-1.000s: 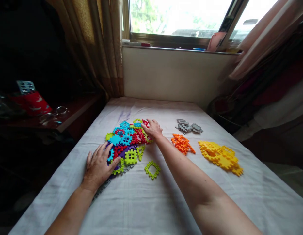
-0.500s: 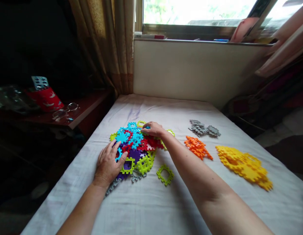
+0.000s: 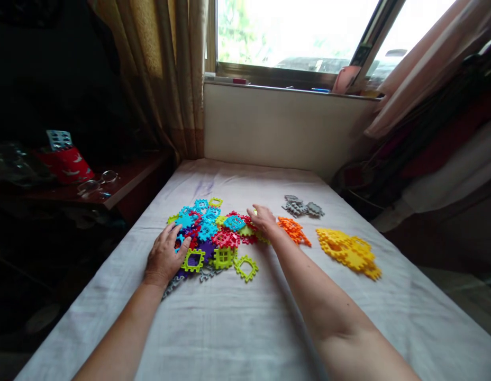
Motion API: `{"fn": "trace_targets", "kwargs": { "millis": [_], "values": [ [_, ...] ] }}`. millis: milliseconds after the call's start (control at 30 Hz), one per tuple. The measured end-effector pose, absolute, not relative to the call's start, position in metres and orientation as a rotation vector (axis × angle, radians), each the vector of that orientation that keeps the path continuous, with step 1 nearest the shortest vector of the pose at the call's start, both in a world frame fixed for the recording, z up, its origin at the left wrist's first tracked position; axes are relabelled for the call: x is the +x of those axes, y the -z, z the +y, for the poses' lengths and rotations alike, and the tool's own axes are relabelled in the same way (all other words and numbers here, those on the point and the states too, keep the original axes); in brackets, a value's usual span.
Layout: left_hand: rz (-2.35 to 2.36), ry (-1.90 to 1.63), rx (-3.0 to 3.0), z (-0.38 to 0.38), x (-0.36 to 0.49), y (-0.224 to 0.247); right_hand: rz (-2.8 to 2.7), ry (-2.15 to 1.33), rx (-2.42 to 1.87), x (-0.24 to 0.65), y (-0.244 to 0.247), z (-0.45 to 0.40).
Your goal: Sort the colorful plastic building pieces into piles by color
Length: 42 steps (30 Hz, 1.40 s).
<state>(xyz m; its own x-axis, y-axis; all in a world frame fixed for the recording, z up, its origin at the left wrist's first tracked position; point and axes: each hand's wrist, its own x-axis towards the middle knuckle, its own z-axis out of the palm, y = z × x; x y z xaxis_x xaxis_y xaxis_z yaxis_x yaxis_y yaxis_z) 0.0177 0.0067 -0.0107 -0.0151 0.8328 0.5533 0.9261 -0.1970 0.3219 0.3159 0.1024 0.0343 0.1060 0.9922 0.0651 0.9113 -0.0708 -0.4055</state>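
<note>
Notched plastic pieces lie in a mixed heap on the bed's pale sheet (image 3: 229, 328). Blue pieces (image 3: 208, 230), red pieces (image 3: 225, 238) and green pieces (image 3: 224, 257) show on it, with purple beneath. My left hand (image 3: 165, 254) rests at the heap's left edge, fingers apart, holding nothing. At the right edge my right hand (image 3: 263, 218) reaches over green and red pieces; its fingers are bent and what lies under them is hidden. A green frame piece (image 3: 252, 262) lies at the near side. Separate piles are orange (image 3: 293, 231), yellow (image 3: 348, 251) and grey (image 3: 303, 206).
On the left, a dark red table (image 3: 130, 182) holds a red container (image 3: 69, 165) and glasses (image 3: 98, 182). Behind the bed stand a low wall (image 3: 261, 127) and a window. Clothes (image 3: 439, 153) hang at the right.
My right hand has moved right, off the heap's top to its right edge. A blue piece now shows uncovered there. My left hand stays put, and the camera view has shifted.
</note>
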Motion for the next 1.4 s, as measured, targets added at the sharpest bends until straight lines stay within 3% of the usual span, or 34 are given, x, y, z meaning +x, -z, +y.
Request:
{"fn": "trace_targets", "kwargs": {
  "millis": [400,667,867,1400],
  "values": [
    [-1.848,1.206,-2.014,0.007,0.015,0.005,-1.924,-0.242,-1.692,0.288,-0.006,0.013],
    [-1.8,1.362,-1.994,0.003,0.008,0.0,-1.854,0.198,-1.876,0.379,-0.009,-0.004],
    [-1.793,1.365,-2.014,0.003,0.01,-0.001,-1.892,0.143,-2.034,0.423,0.002,0.008],
    [-1.931,1.273,-2.079,0.004,0.007,0.006,-1.919,0.098,-1.941,0.369,0.011,0.129]
  ]
}}
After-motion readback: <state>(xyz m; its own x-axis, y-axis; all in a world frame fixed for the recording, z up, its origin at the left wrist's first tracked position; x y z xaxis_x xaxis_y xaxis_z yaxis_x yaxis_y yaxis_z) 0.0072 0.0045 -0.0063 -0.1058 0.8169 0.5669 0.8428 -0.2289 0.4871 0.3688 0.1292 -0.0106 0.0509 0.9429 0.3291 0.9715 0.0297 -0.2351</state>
